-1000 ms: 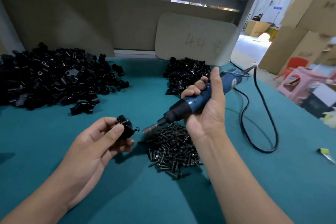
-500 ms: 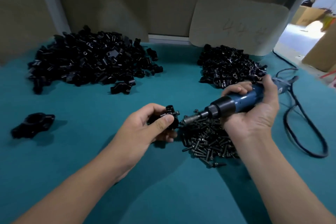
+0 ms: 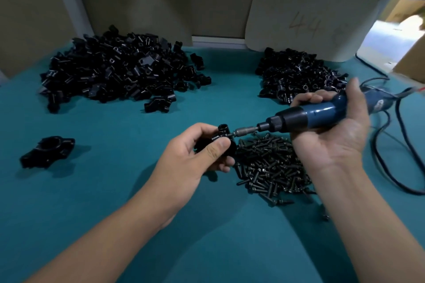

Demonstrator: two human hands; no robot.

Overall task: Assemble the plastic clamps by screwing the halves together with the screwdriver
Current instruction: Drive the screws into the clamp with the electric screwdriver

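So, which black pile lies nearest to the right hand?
The screw pile, just below the right hand; both clamp piles lie farther back.

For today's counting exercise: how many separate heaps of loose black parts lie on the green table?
3: a large heap of clamp halves far left, a smaller heap of clamp halves far right, and a pile of screws near the hands. The right hand may hide some.

Teal table (image 3: pixel 115 190), two heaps of black clamp halves (image 3: pixel 119 76) (image 3: pixel 299 76), screw pile (image 3: pixel 271 167), assembled clamp (image 3: pixel 48 151), black cable (image 3: pixel 391 167)
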